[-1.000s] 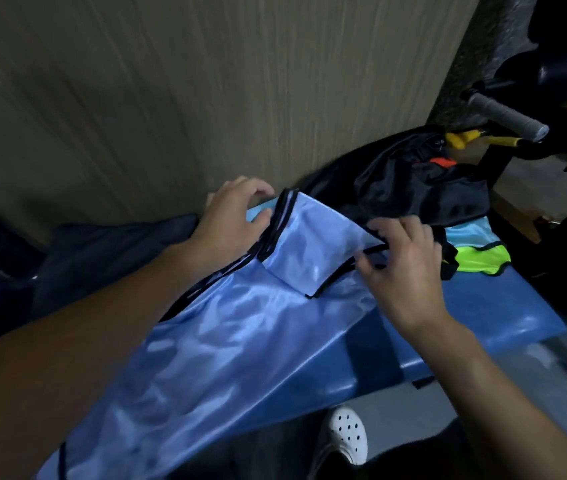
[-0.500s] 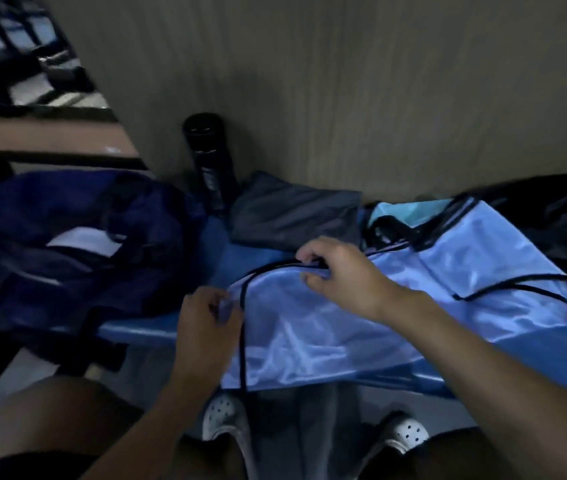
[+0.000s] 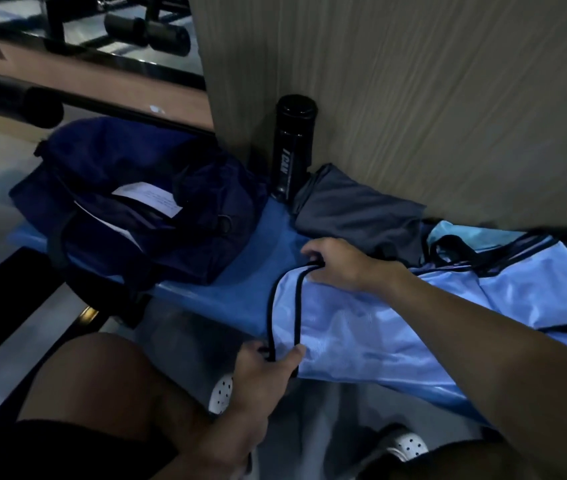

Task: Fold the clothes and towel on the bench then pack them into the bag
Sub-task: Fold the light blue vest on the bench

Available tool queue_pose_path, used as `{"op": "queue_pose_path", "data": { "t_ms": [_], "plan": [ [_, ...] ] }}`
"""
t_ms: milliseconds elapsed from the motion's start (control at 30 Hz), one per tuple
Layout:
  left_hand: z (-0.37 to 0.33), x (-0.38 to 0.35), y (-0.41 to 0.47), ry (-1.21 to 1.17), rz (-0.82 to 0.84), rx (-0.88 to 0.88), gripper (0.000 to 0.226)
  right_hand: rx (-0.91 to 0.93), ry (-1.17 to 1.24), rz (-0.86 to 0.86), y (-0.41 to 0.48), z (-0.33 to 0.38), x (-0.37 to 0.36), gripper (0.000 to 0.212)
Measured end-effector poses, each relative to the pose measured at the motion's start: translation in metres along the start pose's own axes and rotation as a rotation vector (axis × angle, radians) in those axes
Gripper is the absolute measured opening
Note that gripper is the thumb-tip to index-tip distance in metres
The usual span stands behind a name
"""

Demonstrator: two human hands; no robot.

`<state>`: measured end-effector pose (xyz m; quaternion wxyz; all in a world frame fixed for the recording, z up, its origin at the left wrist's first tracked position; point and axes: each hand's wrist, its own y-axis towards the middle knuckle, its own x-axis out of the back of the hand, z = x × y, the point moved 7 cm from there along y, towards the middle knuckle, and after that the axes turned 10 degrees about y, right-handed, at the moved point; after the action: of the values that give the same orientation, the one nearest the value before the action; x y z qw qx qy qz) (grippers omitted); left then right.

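A shiny light-blue garment with black trim (image 3: 372, 327) lies spread along the blue bench (image 3: 250, 268). My left hand (image 3: 264, 368) pinches its near hem corner at the bench's front edge. My right hand (image 3: 337, 265) grips the far hem corner, fingers curled over the black trim. A folded dark grey cloth (image 3: 361, 213) sits against the wall behind my right hand. The open navy bag (image 3: 129, 206) rests on the bench's left end, with white paper showing inside.
A black bottle (image 3: 292, 147) stands upright against the wood-grain wall (image 3: 413, 98), between the bag and the grey cloth. Black gym equipment bars (image 3: 11, 98) run at the upper left. My knees and white perforated shoes (image 3: 221, 393) are below the bench.
The view has swung left from the garment's top end to its hem. Both hands moved to the hem's black-trimmed edge, and my right hand now holds the far corner further left.
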<state>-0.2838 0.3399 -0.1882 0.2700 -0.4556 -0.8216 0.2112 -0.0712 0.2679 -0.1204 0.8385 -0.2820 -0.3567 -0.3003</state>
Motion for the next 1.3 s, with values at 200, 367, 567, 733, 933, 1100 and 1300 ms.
{"op": "queue_pose_path", "data": {
  "t_ms": [200, 367, 567, 733, 933, 1100, 1300],
  "plan": [
    [-0.002, 0.001, 0.001, -0.118, -0.036, -0.018, 0.014, -0.002, -0.032, 0.071, 0.006, 0.001, -0.001, 0.012],
    [-0.027, 0.033, 0.003, -0.147, -0.181, -0.157, 0.017, 0.012, 0.181, 0.002, 0.007, 0.020, 0.016, 0.005],
    [-0.086, 0.090, -0.018, 0.094, -0.373, -0.496, 0.029, 0.038, 0.391, -0.090, 0.010, 0.057, 0.047, 0.005],
    [-0.119, 0.064, -0.053, 0.143, -0.229, -0.755, 0.029, 0.052, 0.386, -0.078, -0.011, 0.050, 0.076, 0.009],
    [-0.133, -0.005, -0.084, 0.316, 0.013, -0.915, 0.049, 0.024, 0.424, -0.111, -0.061, -0.002, 0.106, 0.020],
    [-0.130, -0.069, -0.106, 0.553, 0.058, -1.124, 0.051, 0.006, 0.411, -0.159, -0.103, -0.055, 0.115, 0.024],
    [-0.114, -0.145, -0.109, 0.724, 0.238, -1.097, 0.046, 0.052, 0.233, -0.170, -0.132, -0.107, 0.115, 0.032]
  ]
}}
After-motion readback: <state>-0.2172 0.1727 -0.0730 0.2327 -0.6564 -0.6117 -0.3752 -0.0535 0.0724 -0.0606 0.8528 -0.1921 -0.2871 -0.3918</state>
